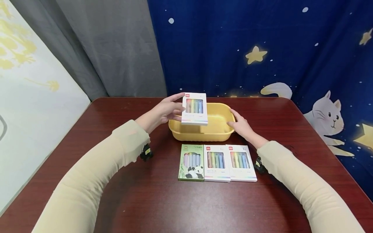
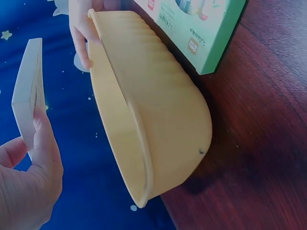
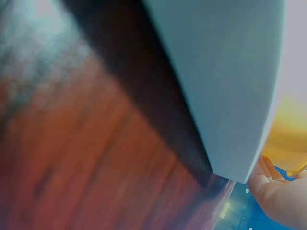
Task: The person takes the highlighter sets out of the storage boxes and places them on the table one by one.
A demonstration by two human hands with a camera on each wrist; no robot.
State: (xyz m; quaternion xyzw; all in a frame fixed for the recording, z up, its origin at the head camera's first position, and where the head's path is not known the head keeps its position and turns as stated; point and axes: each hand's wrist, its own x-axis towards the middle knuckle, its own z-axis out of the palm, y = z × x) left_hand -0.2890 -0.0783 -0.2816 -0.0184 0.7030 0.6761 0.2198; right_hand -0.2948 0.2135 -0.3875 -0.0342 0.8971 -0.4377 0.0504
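My left hand [image 1: 167,110] grips the left edge of a white box of coloured pens [image 1: 194,109], raised over the yellow plastic basket [image 1: 201,137]. Through the box's window several coloured barrels show. In the left wrist view the same box [image 2: 28,88] is seen side-on, pinched between thumb and fingers. My right hand [image 1: 242,126] holds the basket's right end, its fingers at the rim. In front of the basket lie a green panda box [image 1: 187,165] and two white pen boxes [image 1: 217,174] [image 1: 243,174], side by side.
A dark red wooden table [image 1: 140,200] carries everything. Behind it hang a grey curtain [image 1: 116,48] and a blue star-patterned curtain [image 1: 209,48]. A pale box side [image 3: 225,86] fills much of the right wrist view, blurred.
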